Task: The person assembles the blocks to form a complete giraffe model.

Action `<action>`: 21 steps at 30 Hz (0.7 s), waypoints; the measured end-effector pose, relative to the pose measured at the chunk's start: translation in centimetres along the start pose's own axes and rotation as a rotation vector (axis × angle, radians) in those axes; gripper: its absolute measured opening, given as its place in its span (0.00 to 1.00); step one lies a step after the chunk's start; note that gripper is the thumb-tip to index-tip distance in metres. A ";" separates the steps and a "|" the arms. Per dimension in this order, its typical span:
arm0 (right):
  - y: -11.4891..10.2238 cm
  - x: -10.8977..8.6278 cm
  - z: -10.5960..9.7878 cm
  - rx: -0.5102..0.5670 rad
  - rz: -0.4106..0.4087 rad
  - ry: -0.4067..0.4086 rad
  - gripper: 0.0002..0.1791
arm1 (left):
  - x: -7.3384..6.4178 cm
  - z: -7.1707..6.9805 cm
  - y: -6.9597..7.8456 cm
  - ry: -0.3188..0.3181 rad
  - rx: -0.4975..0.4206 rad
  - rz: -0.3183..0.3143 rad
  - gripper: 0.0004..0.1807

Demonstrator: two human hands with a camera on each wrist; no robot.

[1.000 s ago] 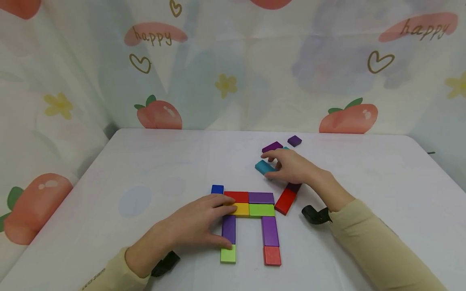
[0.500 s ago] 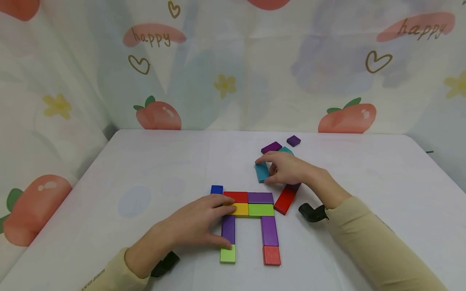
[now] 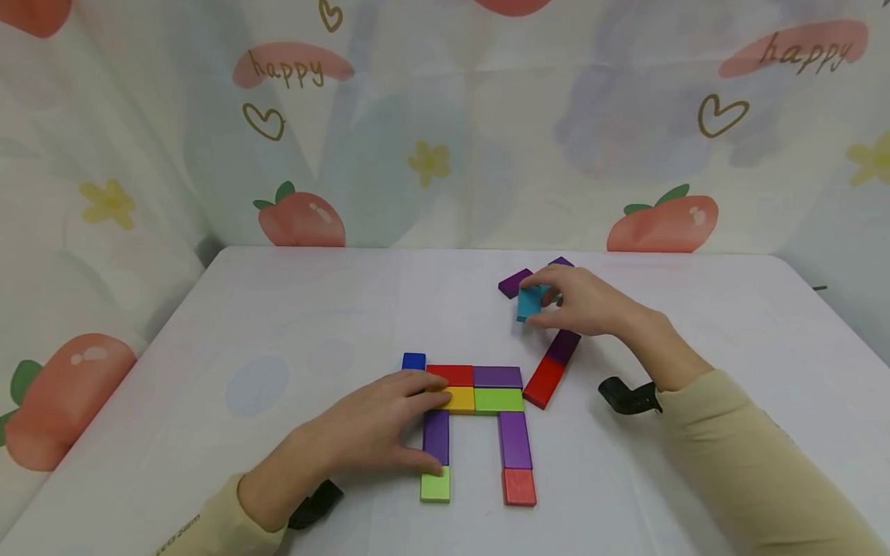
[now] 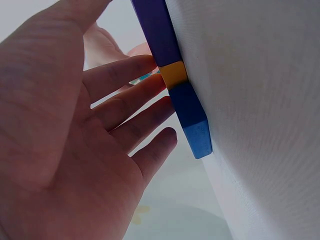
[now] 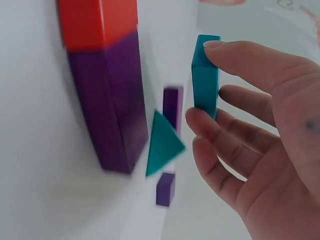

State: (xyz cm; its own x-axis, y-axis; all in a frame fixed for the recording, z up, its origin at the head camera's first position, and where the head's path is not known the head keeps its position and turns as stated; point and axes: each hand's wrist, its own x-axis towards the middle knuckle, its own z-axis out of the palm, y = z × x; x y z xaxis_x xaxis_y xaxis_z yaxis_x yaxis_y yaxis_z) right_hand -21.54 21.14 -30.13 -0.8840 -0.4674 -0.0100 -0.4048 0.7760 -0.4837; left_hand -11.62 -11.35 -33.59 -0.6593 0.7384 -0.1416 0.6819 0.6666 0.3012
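Observation:
My right hand (image 3: 591,303) pinches a teal rectangular block (image 3: 528,306) between thumb and fingertips. The right wrist view shows that teal block (image 5: 205,75) held clear of the table. My left hand (image 3: 365,421) lies with its fingers extended over the left side of a flat block figure. Its fingertips touch the yellow block (image 3: 460,401), and its thumb lies by the joint of a purple block (image 3: 436,437) and a lime block (image 3: 436,486). In the left wrist view the fingertips meet the edge of a row with a blue block (image 4: 191,107).
The figure's right side has a green block (image 3: 499,401), a purple block (image 3: 515,440) and a red block (image 3: 519,487). A slanted red block (image 3: 545,382) adjoins a dark purple one (image 3: 564,345). Behind lie a teal triangular block (image 5: 164,146) and purple blocks (image 3: 514,284).
My right hand turned the teal block on the table, then lifted it and drew it back and to the right. The left hand has stayed in place.

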 end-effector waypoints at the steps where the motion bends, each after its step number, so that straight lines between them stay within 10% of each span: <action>1: 0.2 -0.2 -0.3 -0.008 0.009 0.010 0.29 | 0.0 0.0 0.0 0.001 0.001 0.001 0.45; 21: 4.7 -3.4 -0.6 -0.051 0.129 0.069 0.31 | -0.1 0.0 0.0 0.016 -0.002 0.014 0.45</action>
State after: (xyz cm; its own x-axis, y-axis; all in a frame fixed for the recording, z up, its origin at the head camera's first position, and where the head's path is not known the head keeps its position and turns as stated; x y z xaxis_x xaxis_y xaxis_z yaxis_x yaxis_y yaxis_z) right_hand -20.59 26.66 -31.81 -0.9427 -0.3334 -0.0086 -0.2964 0.8493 -0.4368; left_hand -11.58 -11.45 -33.59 -0.6544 0.7462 -0.1218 0.6908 0.6556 0.3049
